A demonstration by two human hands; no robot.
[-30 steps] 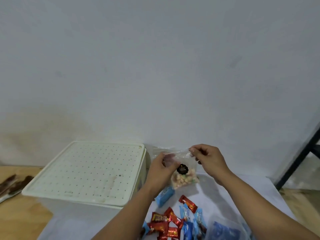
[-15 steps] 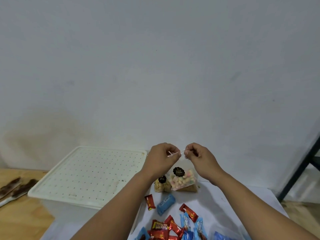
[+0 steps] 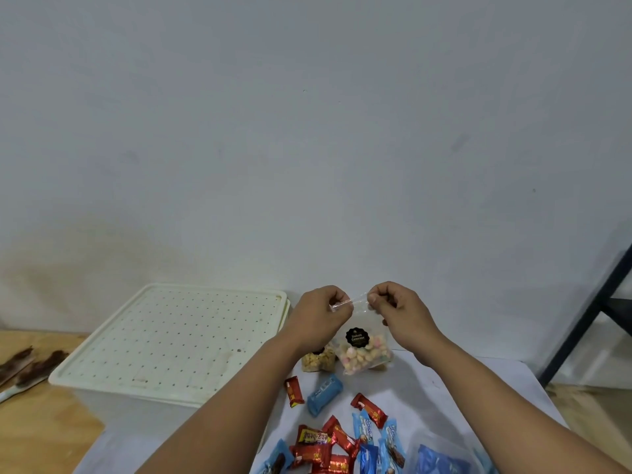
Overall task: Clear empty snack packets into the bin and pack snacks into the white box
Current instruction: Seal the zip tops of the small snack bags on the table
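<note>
My left hand (image 3: 319,313) and my right hand (image 3: 398,309) pinch the top edge of a clear snack bag (image 3: 364,350) from both sides. It holds pastel puffs, carries a round black label and hangs just above the white cloth. Behind it stands a second clear bag (image 3: 318,360) of yellowish snacks, partly hidden by my left wrist. The white box (image 3: 171,340) sits to the left with its perforated lid on. Red wrapped snacks (image 3: 294,391) and blue wrapped snacks (image 3: 323,395) lie scattered on the cloth near me.
A white cloth (image 3: 427,381) covers the table under the snacks; bare wood (image 3: 37,429) shows at the left, with brown brush-like items (image 3: 30,367) near the left edge. A plain wall rises close behind. A black metal frame (image 3: 588,319) stands at the right. No bin is in view.
Both hands drew closer together on the bag's top edge, and the bag hangs lower beneath them. The second snack bag came into view behind my left wrist.
</note>
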